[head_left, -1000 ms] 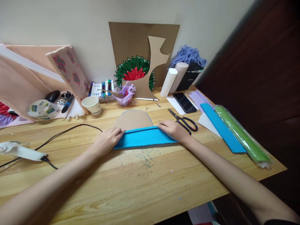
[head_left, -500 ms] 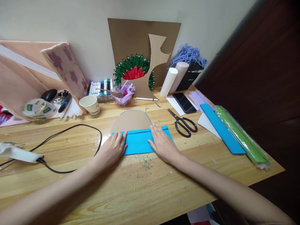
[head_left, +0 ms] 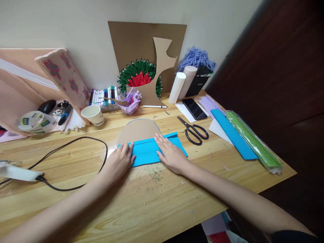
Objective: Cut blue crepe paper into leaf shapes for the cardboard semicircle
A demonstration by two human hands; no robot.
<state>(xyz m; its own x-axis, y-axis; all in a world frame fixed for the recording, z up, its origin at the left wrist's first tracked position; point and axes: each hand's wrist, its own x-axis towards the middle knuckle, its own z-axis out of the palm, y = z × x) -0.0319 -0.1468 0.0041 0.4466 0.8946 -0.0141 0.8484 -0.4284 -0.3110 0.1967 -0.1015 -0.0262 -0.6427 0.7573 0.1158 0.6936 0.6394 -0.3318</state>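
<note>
Nearest to us lies the bare front of the wooden table (head_left: 152,206), crossed by the person's two forearms. We follow them to the left hand (head_left: 119,161) and the right hand (head_left: 170,156), both laid palm down with fingers stretched out flat; neither grasps anything. Each presses on the folded blue paper (head_left: 146,152), the left hand at its left end and the right hand across its middle. The sheet lies flat on the table beneath and between them, near the table's centre. We note a raised fold along the paper's far edge. Just behind it, and partly covered by it, lies a half-round piece of cardboard (head_left: 138,130).

To the left, a black cable (head_left: 86,137) loops over the wood to a white tool (head_left: 15,172) at the edge of view. To the right, apart from the right hand, rest black scissors (head_left: 193,131), then a blue strip (head_left: 234,135) and a green roll in clear wrap (head_left: 253,145).

Farther back we find a paper cup (head_left: 93,114), a tape roll (head_left: 34,120), a row of markers (head_left: 102,96), a purple bowl of scraps (head_left: 128,104), a dark phone (head_left: 193,108) and two pale tubes (head_left: 178,86). Against the wall leans a brown cardboard sheet (head_left: 136,40), with a green and red paper rosette (head_left: 138,76) in front of it.
</note>
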